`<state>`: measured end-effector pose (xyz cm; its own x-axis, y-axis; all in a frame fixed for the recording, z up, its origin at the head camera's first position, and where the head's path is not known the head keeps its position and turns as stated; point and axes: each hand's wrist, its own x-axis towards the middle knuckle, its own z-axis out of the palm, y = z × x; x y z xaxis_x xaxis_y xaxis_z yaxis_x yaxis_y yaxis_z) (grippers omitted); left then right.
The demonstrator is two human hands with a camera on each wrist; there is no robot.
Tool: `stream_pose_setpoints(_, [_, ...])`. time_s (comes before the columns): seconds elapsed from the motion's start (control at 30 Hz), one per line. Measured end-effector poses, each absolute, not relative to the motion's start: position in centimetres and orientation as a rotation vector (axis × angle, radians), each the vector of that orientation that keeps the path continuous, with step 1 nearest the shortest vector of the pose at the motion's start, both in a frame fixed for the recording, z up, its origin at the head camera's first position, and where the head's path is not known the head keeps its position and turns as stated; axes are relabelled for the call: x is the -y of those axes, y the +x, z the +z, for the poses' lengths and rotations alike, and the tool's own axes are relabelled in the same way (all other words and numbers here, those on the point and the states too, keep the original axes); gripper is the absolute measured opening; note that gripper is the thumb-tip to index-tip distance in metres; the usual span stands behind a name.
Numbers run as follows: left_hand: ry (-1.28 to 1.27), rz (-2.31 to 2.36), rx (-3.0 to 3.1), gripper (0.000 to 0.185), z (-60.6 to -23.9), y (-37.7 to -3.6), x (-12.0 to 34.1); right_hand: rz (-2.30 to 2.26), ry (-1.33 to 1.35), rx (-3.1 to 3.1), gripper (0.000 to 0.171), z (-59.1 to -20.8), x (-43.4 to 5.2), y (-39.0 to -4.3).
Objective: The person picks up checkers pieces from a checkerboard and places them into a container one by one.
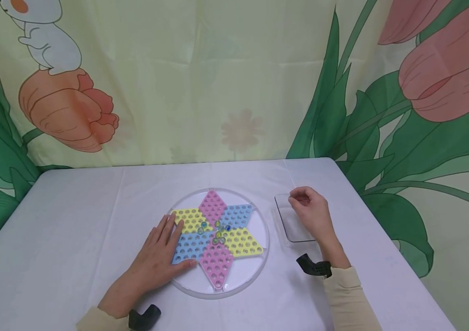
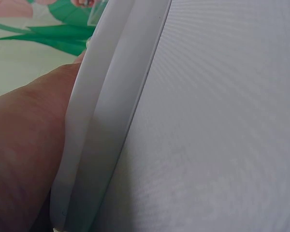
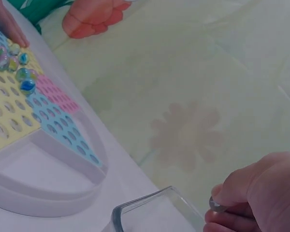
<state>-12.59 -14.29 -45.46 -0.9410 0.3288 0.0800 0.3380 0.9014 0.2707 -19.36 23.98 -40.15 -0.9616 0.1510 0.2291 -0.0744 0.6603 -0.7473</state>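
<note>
A round white Chinese checkers board (image 1: 244,271) carries a star of pink, yellow and blue sections full of holes. Several glass marbles (image 1: 222,240) lie around its middle. My left hand (image 1: 157,250) rests on the board's left side with straight fingers, its thumb over the near-left edge. In the left wrist view, the board's outer wall hides most of that hand. My right hand (image 1: 312,214) is above a clear rectangular box (image 1: 293,225) to the right of the board. Between thumb and fingers it pinches a small glass marble (image 3: 216,205), partly covered by the fingertips.
A white cloth (image 1: 64,239) covers the table, whose right edge slopes down just past the right forearm. Behind the table hangs a printed curtain (image 1: 201,92) with flowers and leaves. Each wrist wears a black camera mount (image 1: 313,265).
</note>
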Motion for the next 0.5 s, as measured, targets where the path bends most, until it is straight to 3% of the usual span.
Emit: stream_pose_setpoints(0.5, [-0.537, -0.438, 3.030, 0.106, -45.52, -12.56, 14.37, 1.082, -0.044, 2.818, 0.014, -41.01, -23.74, -19.58])
